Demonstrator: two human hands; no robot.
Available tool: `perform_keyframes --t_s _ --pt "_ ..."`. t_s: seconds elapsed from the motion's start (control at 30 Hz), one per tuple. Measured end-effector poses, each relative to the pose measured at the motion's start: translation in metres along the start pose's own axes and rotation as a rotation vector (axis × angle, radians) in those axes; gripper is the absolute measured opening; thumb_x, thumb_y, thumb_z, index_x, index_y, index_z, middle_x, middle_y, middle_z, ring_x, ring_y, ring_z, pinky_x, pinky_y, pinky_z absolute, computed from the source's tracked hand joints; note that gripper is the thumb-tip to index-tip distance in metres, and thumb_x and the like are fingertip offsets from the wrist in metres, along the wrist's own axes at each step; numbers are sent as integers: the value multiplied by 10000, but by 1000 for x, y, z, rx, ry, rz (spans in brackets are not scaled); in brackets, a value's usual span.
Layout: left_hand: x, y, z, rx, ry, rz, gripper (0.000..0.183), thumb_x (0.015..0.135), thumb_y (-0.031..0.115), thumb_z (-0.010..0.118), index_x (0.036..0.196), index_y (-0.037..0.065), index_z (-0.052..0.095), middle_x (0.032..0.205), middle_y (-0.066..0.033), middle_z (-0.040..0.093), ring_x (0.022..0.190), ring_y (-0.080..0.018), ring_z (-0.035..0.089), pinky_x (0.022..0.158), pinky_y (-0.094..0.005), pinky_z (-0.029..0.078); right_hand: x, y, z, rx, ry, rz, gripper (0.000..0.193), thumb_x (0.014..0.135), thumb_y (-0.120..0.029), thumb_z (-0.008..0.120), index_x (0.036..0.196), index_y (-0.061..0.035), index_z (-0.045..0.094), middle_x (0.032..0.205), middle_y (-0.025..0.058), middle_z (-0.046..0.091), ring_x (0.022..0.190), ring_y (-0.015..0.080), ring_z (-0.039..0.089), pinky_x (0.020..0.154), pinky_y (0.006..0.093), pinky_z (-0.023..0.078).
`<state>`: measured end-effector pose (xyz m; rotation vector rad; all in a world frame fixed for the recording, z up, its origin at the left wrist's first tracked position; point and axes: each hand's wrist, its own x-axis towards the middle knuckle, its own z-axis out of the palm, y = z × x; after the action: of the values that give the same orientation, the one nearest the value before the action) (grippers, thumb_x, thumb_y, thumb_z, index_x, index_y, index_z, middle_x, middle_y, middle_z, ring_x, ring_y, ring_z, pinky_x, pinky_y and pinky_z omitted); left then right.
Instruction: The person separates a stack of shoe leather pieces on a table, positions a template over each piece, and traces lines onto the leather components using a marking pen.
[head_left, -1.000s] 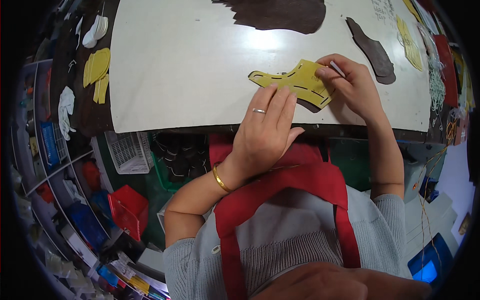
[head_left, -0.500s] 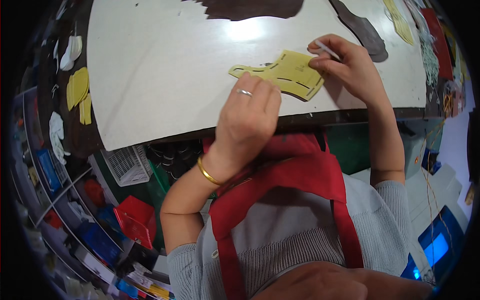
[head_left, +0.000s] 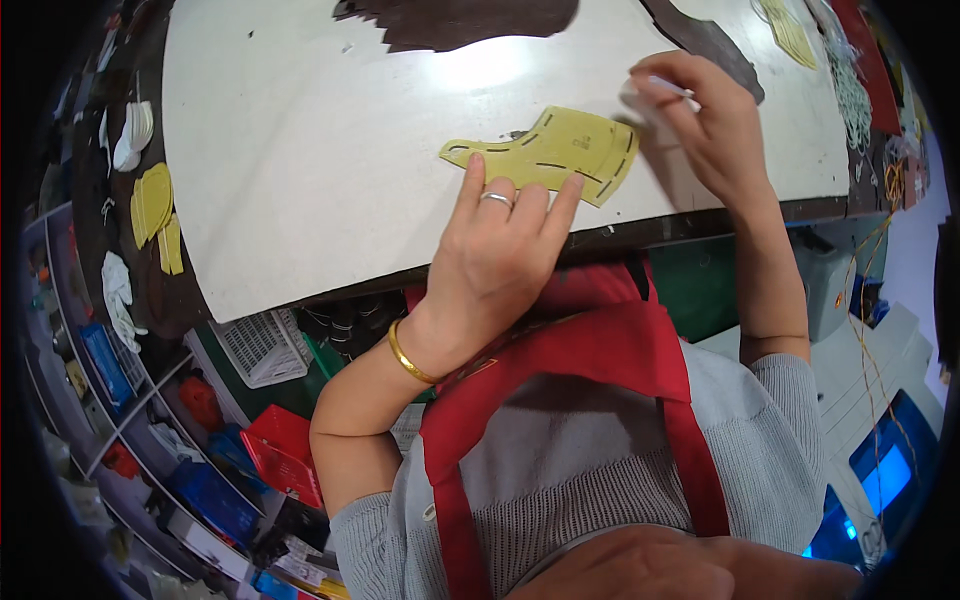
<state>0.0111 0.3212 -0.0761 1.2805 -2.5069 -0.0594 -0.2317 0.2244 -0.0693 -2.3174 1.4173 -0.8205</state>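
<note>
A yellow pattern template (head_left: 560, 145) with short dark slots along its edges lies flat on the white tabletop, near the table's front edge. My left hand (head_left: 505, 235) rests on its lower edge, fingers spread and pressing down. Beyond the template's right end, my right hand (head_left: 705, 120) is raised, holding a slim white pen (head_left: 675, 88) between thumb and fingers. The pen's tip is blurred, and it stays apart from the template.
Dark brown leather (head_left: 465, 22) lies at the far side, and another dark cut piece (head_left: 710, 45) behind my right hand. Yellow templates (head_left: 152, 205) hang at the left, more (head_left: 785, 35) lie far right beside pale cords (head_left: 850, 115). A red bin (head_left: 283, 455) stands lower left.
My right hand has let go of the template's right end and moved up and away with the pen. My left fingers have spread out flat on the template, which has shifted slightly left.
</note>
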Motion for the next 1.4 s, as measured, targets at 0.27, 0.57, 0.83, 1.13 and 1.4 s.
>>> perform_keyframes --t_s 0.27,0.57,0.83,1.13,1.4 --pt "-8 3 8 -65 66 -19 333 839 182 691 1151 68 718 761 -81 523 731 -252 587 964 -527 548 45 -68 34 496 -474 -54 296 1017 -277 592 935 -2 664 857 97 692 752 186 684 704 283 531" --pt "-7 -1 6 -51 58 16 347 851 141 587 1152 26 715 726 -69 573 668 -230 613 1028 -549 497 50 -67 43 32 -393 -338 338 997 -402 594 900 -81 634 649 104 649 638 327 658 582 423 506" --pt "-6 1 9 -37 78 12 346 837 181 736 1163 64 740 677 -52 518 632 -228 582 990 -528 534 51 -66 31 40 -219 -327 347 983 -416 612 866 -91 637 607 123 601 581 328 638 539 418 488" --pt "-6 2 6 -75 58 -12 342 837 167 684 1153 52 743 667 -74 549 634 -236 598 1001 -543 521 46 -45 23 -136 -316 -407 291 982 -376 620 898 -98 638 652 98 637 610 308 654 545 403 504" --pt "-2 0 10 -75 81 8 372 838 123 606 1172 35 744 620 -64 554 596 -225 595 1016 -553 502 13 -54 20 112 -330 -300 232 950 -294 685 870 -81 637 708 96 625 604 294 629 546 387 481"
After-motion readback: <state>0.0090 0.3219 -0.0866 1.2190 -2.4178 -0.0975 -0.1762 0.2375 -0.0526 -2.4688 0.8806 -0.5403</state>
